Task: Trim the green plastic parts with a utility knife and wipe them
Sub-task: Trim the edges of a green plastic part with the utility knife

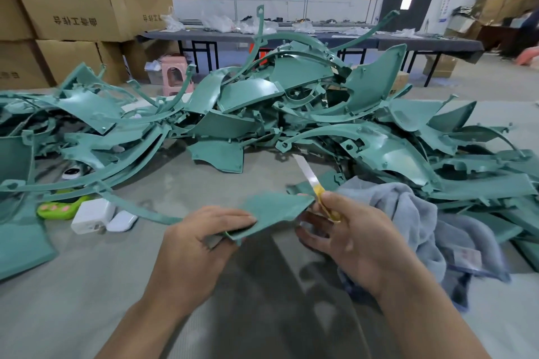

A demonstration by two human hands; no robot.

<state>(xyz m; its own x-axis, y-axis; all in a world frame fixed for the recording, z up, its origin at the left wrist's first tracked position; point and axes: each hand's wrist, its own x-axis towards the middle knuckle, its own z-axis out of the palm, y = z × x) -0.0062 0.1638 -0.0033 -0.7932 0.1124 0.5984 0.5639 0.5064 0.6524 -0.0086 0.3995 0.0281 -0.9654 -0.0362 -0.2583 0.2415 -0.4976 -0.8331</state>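
Head view: left hand (204, 230) grips a flat green part (271, 210) above the table (87, 285). Right hand (350, 236) holds a yellow knife (313, 183) at the part's right edge, blade pointing up. Green pile (291, 114) lies behind; grey towel (408, 213) lies right.

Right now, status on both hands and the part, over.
Left hand grips green part. Right hand holds utility knife, blade out, at the part's right tip. Grey towel beside right hand, not in the way.
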